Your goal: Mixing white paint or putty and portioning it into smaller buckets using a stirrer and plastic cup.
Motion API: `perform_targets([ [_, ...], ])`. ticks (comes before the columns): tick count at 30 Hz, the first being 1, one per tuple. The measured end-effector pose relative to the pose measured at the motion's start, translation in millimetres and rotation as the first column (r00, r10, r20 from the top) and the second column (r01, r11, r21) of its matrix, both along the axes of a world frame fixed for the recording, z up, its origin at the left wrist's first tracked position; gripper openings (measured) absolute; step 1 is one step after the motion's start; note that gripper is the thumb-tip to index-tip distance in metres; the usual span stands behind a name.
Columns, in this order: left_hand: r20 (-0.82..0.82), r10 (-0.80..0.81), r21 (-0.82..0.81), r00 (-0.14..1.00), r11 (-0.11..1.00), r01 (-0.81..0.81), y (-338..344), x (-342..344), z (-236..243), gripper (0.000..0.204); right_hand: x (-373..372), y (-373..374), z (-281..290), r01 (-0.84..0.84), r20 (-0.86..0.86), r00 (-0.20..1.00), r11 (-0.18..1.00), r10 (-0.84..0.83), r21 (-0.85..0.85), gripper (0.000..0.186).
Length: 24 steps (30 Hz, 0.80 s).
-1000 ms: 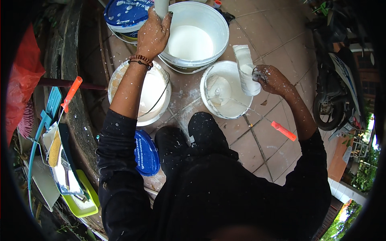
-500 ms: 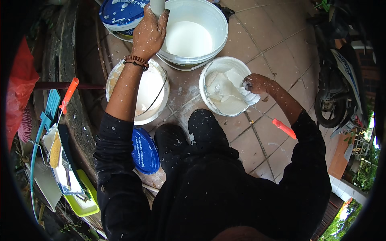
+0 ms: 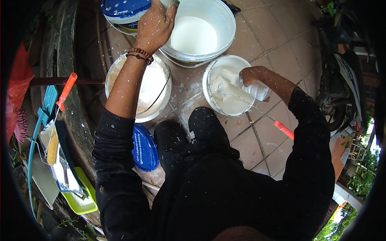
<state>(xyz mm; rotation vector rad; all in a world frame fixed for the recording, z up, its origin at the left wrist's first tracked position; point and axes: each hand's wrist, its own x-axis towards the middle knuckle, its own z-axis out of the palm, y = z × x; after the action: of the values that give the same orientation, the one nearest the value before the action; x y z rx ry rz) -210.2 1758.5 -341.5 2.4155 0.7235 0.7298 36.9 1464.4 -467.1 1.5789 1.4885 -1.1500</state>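
My left hand point(image 3: 157, 28) grips a pale grey cylinder point(image 3: 166, 4) at the top edge, by a large bucket point(image 3: 193, 36) of white paint. My right hand point(image 3: 251, 77) holds a white plastic scoop point(image 3: 259, 90) tipped down inside a smaller paint bucket point(image 3: 221, 88) at the right. A wire roller frame with an orange handle point(image 3: 284, 129) leans out over that bucket's rim. Another white paint bucket point(image 3: 157, 90) with a wire handle stands under my left forearm. Both hands are speckled with paint.
A lidded tub point(image 3: 124, 10) is at the back left, a loose blue lid point(image 3: 144, 148) beside my left leg. A weathered wooden beam point(image 3: 78, 132), orange-handled roller point(image 3: 66, 90), lime tray point(image 3: 82, 201) and red plastic point(image 3: 18, 92) lie left. A parked motorbike point(image 3: 339, 88) stands on the tiles point(image 3: 265, 160) at right.
My right hand has moved down and left, carrying the scoop from above the rim into the small bucket. My left hand dipped slightly left, then shifted right and up with the cylinder.
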Motion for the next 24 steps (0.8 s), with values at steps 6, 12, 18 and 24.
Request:
perform_targets([
  [6,0.201,0.085,0.148,0.976,0.982,-0.116,11.9,17.6,-16.8,0.048,-25.8,54.2,-18.3,-0.248,0.002,0.967,0.946,0.254,-0.210,0.030],
  [12,0.137,0.266,-0.006,0.954,0.964,-0.268,42.7,26.5,-11.1,0.054,-39.6,72.6,-31.7,-0.433,-0.089,0.899,0.838,0.430,-0.331,0.034],
  [18,0.298,0.351,-0.042,0.887,0.934,-0.356,54.0,21.9,-11.7,0.056,-36.8,63.6,-33.9,-0.400,-0.052,0.913,0.863,0.405,-0.309,0.034],
  [24,0.354,0.402,-0.160,0.845,0.916,-0.368,46.2,-1.2,-17.7,0.067,-35.2,44.1,-25.0,-0.161,0.021,0.985,0.964,0.169,-0.210,0.034],
])
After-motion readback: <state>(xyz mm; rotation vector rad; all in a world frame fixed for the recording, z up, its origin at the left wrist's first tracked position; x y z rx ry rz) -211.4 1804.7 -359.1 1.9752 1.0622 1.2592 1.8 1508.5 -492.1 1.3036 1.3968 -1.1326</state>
